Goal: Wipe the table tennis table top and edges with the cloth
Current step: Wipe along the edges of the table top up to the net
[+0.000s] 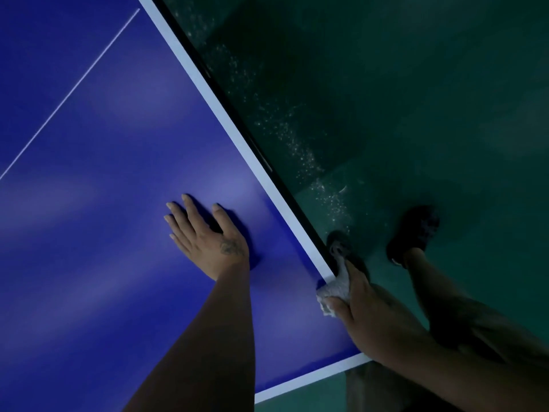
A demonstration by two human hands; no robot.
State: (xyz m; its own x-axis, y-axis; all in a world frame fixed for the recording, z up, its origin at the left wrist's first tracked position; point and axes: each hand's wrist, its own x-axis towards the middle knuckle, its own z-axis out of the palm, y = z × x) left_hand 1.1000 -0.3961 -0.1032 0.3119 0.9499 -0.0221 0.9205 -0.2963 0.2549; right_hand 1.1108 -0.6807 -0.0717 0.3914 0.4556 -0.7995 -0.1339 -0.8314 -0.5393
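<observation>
Table: a blue table tennis table takes up the left half of the view, seen from above.
Markings: a wide white border line runs along the right edge of the tabletop, and another white border runs along the near edge. A thin white centre line crosses the far left part of the top.
Side edge: a black side edge lies directly outside the right white border.
Left hand: the left hand lies flat on the blue tabletop, palm down, with the fingers straight and spread. It holds nothing. It is a little inside the right border, and its forearm comes in from the near edge.
Right hand: the right hand grips the cloth at the right edge of the tabletop, close to the near right corner. The thumb presses on the cloth from the tabletop side and the fingers reach over the outer side of the edge.
Cloth: the cloth is whitish and bunched. It sits over the white border and the black side edge, touching both, and part of it sticks out past the fingers along the edge.
Corner: the near right corner itself is hidden under the right wrist.
Floor: a dark green floor is on the right of the table, with small white specks scattered close to the table side.
Feet: two dark shoes stand on the floor just beside the right edge.
</observation>
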